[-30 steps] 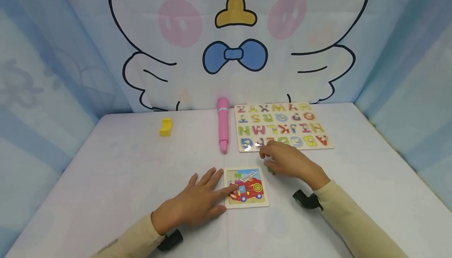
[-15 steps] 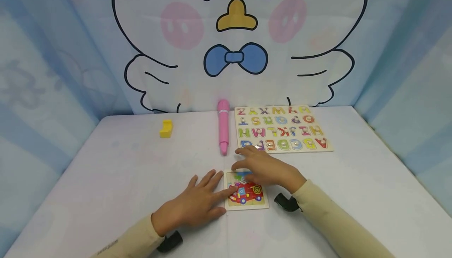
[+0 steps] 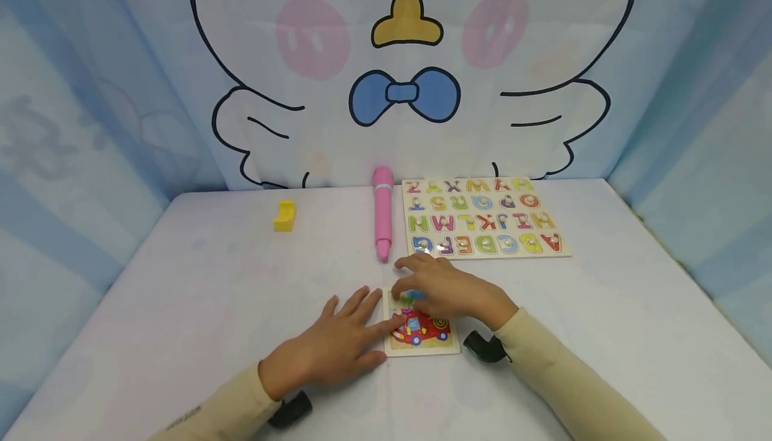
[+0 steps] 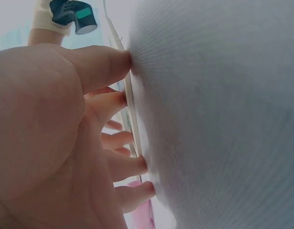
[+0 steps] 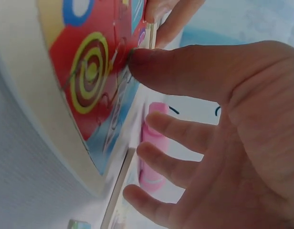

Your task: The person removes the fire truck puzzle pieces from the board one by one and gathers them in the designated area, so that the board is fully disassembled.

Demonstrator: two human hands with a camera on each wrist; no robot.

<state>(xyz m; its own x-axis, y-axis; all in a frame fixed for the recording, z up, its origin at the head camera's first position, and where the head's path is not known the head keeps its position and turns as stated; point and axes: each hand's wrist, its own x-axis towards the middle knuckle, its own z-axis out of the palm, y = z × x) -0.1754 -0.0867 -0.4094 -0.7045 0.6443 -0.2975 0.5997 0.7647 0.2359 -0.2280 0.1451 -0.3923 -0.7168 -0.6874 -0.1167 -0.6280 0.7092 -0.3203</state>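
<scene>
While the spread left hand is touching the puzzle (squarish, no long axis) at its three o'clock, the nearer right hand, fingers apart, is resting its thumb on it, toward seven.

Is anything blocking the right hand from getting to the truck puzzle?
Nothing visible is: the right hand is over the far part of the puzzle. The left hand has a finger on its left side, not between them.
</scene>
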